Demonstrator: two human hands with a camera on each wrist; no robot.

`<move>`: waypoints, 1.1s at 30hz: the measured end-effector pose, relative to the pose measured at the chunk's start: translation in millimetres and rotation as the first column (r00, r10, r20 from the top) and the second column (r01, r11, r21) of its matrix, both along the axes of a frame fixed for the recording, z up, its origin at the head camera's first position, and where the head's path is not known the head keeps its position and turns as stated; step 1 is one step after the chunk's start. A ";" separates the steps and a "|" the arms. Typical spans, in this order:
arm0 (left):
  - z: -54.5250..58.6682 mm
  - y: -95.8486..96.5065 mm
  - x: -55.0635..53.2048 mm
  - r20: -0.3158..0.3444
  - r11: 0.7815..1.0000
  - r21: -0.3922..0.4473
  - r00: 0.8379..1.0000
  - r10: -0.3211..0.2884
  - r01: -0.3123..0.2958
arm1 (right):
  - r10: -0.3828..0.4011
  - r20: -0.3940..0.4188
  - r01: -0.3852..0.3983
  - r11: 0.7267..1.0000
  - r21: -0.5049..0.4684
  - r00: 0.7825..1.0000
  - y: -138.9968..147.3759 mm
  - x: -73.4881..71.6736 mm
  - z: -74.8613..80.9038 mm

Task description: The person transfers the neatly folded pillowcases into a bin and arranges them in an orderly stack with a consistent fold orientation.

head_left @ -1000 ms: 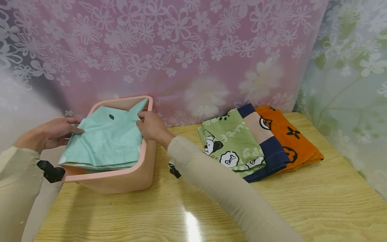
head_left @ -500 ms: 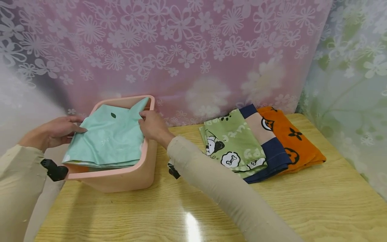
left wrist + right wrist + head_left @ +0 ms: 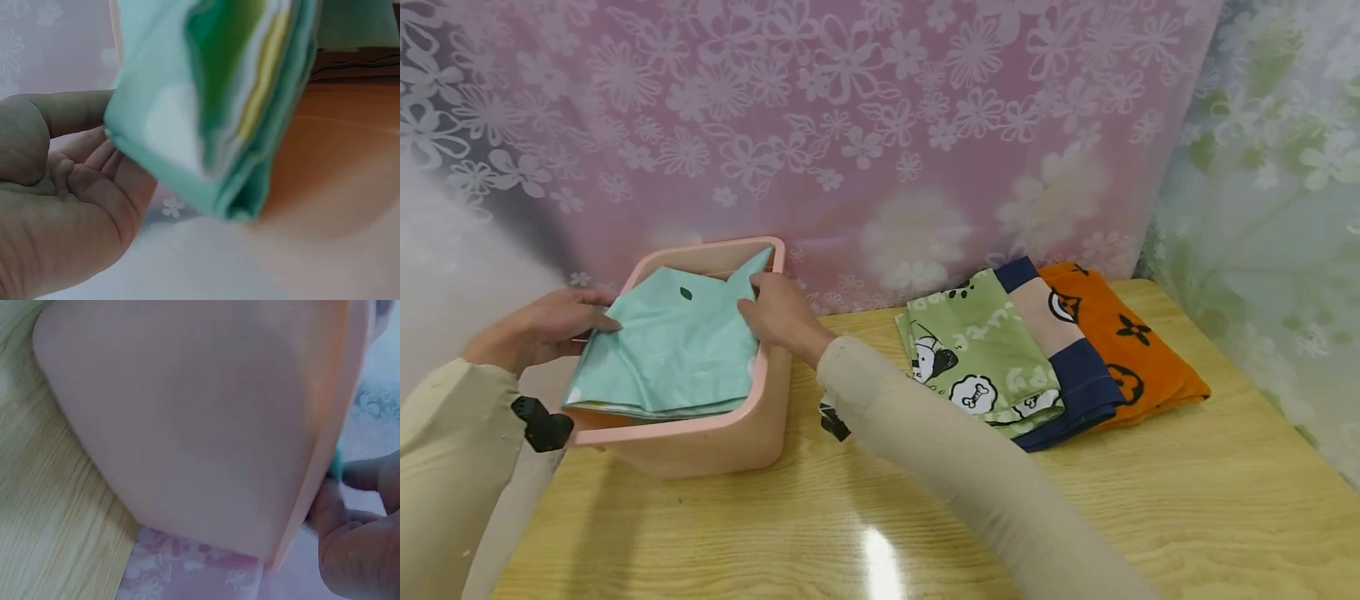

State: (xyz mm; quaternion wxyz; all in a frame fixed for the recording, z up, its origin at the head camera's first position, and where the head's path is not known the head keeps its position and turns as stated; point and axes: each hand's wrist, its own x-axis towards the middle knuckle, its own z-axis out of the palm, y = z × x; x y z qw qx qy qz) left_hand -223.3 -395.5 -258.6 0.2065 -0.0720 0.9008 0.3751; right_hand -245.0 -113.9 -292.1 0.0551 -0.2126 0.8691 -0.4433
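A folded mint-green cloth (image 3: pixel 673 342) with a dark leaf print lies in the mouth of a pink plastic bin (image 3: pixel 715 454). My left hand (image 3: pixel 553 323) pinches its left edge, thumb on top and fingers underneath. In the left wrist view, the folded layers of the cloth (image 3: pixel 165 119) show white and yellow between them. At the bin's right rim, my right hand (image 3: pixel 781 312) pinches the cloth, and one corner sticks up beside it. From the right wrist, the bin's outer wall (image 3: pixel 187 425) hides most of the cloth behind the right hand (image 3: pixel 362 531).
Folded cloths overlap on the wooden table (image 3: pixel 760 542) at the right: a green one (image 3: pixel 985 350) with dog prints, a navy and beige one (image 3: pixel 1078 379), and an orange one (image 3: pixel 1138 342). A pink floral curtain (image 3: pixel 850 167) hangs right behind the bin.
My left hand has shifted slightly right with the cloth's left edge, and the cloth sits a little lower in the bin. My right hand stays at the right rim.
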 end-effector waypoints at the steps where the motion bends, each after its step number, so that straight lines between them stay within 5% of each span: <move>1: 1.4 3.6 0.4 0.005 1.000 -0.003 1.000 -0.016 0.016 | 0.017 0.011 -0.017 1.000 0.011 1.000 0.9 2.0 1.3; 5: 5.6 20.4 2.2 0.032 0.994 -0.022 0.993 -0.110 0.111 | 0.134 0.015 -0.135 0.989 0.067 0.991 6.1 12.7 4.9; 10: 6.6 33.0 8.3 0.036 0.965 -0.126 0.973 -0.227 0.230 | 0.234 -0.126 -0.203 0.955 0.218 0.964 19.6 17.8 1.6; 15: 7.5 35.8 18.2 0.036 0.958 -0.137 0.967 -0.250 0.253 | 0.271 -0.117 -0.233 0.935 0.266 0.955 36.4 8.0 -8.0; 21: 11.8 60.5 27.1 -0.113 0.948 -0.226 0.961 -0.254 0.224 | 0.295 -0.148 -0.257 0.938 0.231 0.944 61.5 -7.0 -4.6; 25: 17.1 85.4 31.3 -0.226 0.954 -0.235 0.944 -0.241 0.187 | 0.300 -0.210 -0.228 0.923 0.309 0.931 78.0 -15.9 0.4; 28: 17.7 103.9 33.6 -0.331 0.946 -0.274 0.907 -0.262 0.173 | 0.305 -0.232 -0.199 0.899 0.390 0.924 93.4 -18.4 3.1; 31: 16.0 123.4 39.8 -0.448 0.929 -0.332 0.840 -0.306 0.161 | 0.302 -0.268 -0.141 0.861 0.489 0.915 109.2 -17.6 6.0; 33: 14.4 137.5 46.0 -0.517 0.909 -0.388 0.780 -0.351 0.152 | 0.295 -0.282 -0.100 0.832 0.545 0.913 119.5 -16.3 8.0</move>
